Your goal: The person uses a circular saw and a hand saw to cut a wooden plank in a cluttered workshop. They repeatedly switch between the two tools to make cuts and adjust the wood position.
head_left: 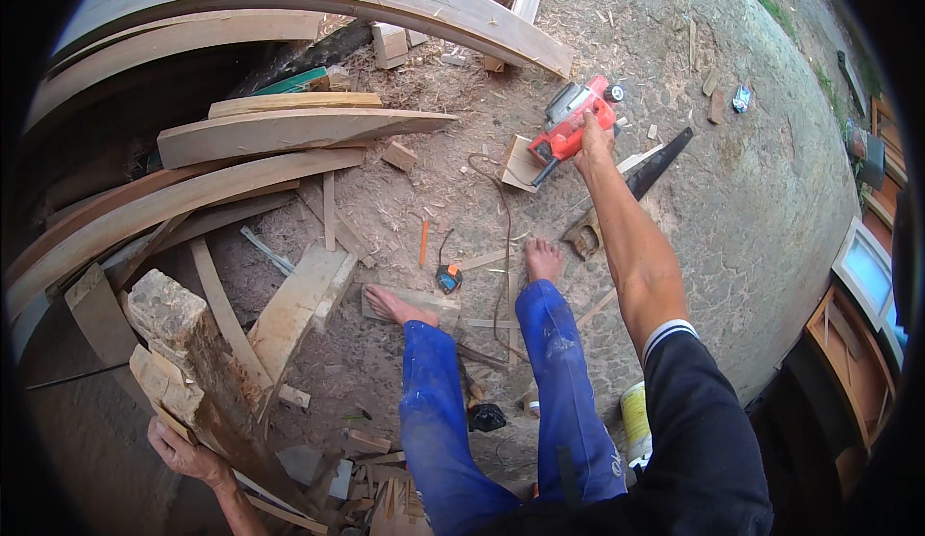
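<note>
My right hand [594,139], arm stretched forward, is wrapped round the handle of a red electric planer [567,126]. The planer's lower end is over a short wooden block [518,162] on the ground; whether it bears on the block I cannot tell. At the lower left my left hand [189,452] grips the edge of a wooden board [164,388], its fingers partly hidden. That board lies against a thick, rough timber beam [178,309]. A handsaw [655,168] with a wooden handle lies just right of the planer, beside my right forearm.
Long curved timbers [279,136] are piled at the left. Between them and my feet lie an orange pencil [423,243] and a tape measure [449,278]. A brown cord [509,237] trails near my right foot. Wooden frames [848,358] stand at the far right.
</note>
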Demonstrator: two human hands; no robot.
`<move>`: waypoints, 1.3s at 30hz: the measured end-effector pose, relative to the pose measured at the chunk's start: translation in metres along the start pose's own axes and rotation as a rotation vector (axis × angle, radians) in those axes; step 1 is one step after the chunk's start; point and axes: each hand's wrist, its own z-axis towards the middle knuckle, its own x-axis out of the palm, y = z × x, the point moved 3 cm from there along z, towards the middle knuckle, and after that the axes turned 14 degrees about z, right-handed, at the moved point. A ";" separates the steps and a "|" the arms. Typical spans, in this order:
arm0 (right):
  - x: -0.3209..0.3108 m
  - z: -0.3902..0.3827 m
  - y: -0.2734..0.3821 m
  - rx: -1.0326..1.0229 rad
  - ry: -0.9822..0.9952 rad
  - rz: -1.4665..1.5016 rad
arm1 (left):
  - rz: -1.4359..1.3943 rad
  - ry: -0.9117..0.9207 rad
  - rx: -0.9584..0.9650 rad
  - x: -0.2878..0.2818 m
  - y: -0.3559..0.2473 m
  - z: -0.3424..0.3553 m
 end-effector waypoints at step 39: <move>-0.352 -0.099 -0.001 0.097 -0.283 -0.312 | -0.076 -0.149 0.124 0.008 -0.029 -0.002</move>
